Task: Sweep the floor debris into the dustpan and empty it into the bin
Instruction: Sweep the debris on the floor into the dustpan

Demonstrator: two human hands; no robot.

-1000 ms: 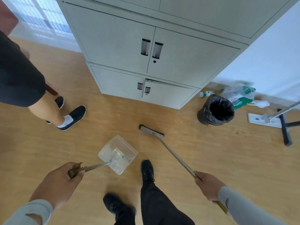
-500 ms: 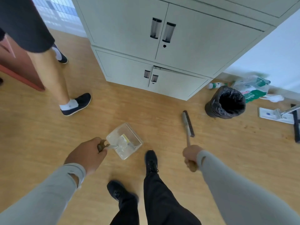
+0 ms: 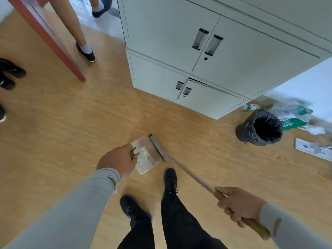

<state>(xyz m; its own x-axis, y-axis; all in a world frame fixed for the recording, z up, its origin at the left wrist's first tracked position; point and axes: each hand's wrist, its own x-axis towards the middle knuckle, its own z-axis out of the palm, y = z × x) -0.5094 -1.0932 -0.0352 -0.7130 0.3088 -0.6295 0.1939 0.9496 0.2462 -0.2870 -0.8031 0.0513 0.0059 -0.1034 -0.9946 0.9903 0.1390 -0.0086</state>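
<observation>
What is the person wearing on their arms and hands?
Both arms wear long, snug, light grey sleeves that end at the wrists. The left sleeve has a slit or thumb hole near its cuff, and the right sleeve shows a small brownish opening or mark on the forearm. The left hand and right hand are bare: no gloves, rings or watch can be seen.

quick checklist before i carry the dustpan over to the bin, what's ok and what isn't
1. Left hand grips the dustpan handle: ok.
2. Right hand grips the broom handle: ok.
3. Debris lies inside the clear dustpan: ok.
4. Broom head rests against the dustpan's edge, guarding the load: ok.
5. Black-lined bin stands open by the cabinet: ok.
6. Floor between dustpan and bin is free of obstacles: ok; the flat mop lies beyond the bin.
7. All debris swept up: cannot tell.
</observation>
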